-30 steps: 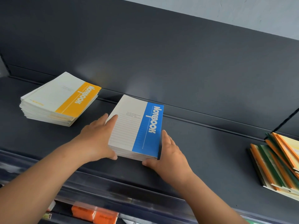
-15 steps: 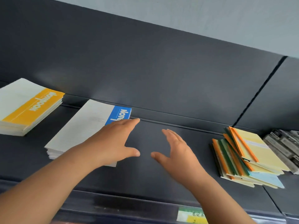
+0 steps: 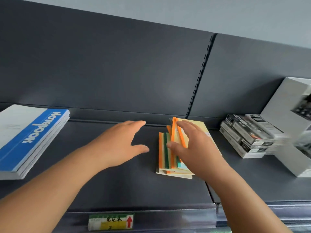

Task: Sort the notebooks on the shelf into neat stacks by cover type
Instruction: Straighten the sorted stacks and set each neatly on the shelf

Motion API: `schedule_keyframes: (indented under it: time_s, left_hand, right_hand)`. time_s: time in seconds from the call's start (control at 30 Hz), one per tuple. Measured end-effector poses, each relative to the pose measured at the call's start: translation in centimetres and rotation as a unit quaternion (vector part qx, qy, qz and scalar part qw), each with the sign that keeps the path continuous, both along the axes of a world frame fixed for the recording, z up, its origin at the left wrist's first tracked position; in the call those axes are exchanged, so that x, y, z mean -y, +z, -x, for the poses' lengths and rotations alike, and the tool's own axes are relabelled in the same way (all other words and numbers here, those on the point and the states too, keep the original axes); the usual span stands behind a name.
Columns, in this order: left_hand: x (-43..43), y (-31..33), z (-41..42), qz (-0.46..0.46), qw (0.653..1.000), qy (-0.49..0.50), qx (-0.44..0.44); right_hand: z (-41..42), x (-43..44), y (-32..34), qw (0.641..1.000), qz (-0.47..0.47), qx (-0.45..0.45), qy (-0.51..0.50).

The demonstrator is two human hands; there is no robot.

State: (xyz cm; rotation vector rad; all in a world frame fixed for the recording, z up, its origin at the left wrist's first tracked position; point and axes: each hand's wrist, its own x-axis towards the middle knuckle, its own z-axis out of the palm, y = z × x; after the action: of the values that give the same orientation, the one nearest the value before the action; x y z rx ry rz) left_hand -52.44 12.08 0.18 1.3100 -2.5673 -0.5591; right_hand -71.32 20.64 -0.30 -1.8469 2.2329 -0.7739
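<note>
A neat stack of blue-and-white notebooks (image 3: 33,137) lies at the left of the dark shelf (image 3: 126,185). Right of centre sits a loose, fanned pile of thin notebooks (image 3: 165,155) with orange and green spines and pale yellow covers. My right hand (image 3: 195,147) rests on this pile, thumb and fingers closed around the orange-spined top notebooks (image 3: 178,133), whose spine edge is tilted up. My left hand (image 3: 121,143) hovers just left of the pile, fingers spread, holding nothing and not touching the pile.
Stacked black-and-white boxes (image 3: 247,137) sit to the right of the pile, with a large white box (image 3: 286,108) behind them. The shelf's back wall has a slotted upright (image 3: 200,78). A green and yellow price label (image 3: 111,221) is on the front rail.
Both hands left the blue stack and moved right to the mixed pile. My right hand has taken hold of its top notebooks. The view swung right, and the yellow stack is out of sight.
</note>
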Motion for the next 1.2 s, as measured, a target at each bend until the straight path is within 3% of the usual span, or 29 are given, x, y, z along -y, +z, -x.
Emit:
schedule_keyframes:
  time_s: [0.17, 0.3, 0.6, 0.83, 1.07, 1.2]
  left_hand:
    - [-1.5, -0.7, 5.9, -0.033, 0.999, 0.016, -0.027]
    - [-2.0, -1.3, 9.8, -0.117, 0.99, 0.043, -0.069]
    - [-1.9, -2.7, 13.4, -0.204, 0.959, 0.124, -0.156]
    - [-0.8, -2.4, 13.2, -0.342, 0.858, 0.237, -0.301]
    - [-0.2, -3.0, 10.9, -0.337, 0.835, 0.242, -0.361]
    - [-0.7, -2.0, 7.8, -0.292, 0.833, 0.215, -0.417]
  right_hand:
    - [6.1, -1.1, -0.9, 0.998, -0.011, 0.033, -0.058]
    - [9.4, -0.5, -2.2, 0.988, -0.05, 0.112, -0.096]
    - [10.3, 0.3, -3.4, 0.968, -0.062, 0.226, -0.092]
    - [9.5, 0.6, -3.3, 0.959, -0.032, 0.275, -0.062]
    - [7.4, 0.8, -2.9, 0.923, 0.007, 0.381, -0.044]
    - [5.7, 2.2, -2.5, 0.868, 0.005, 0.496, -0.029]
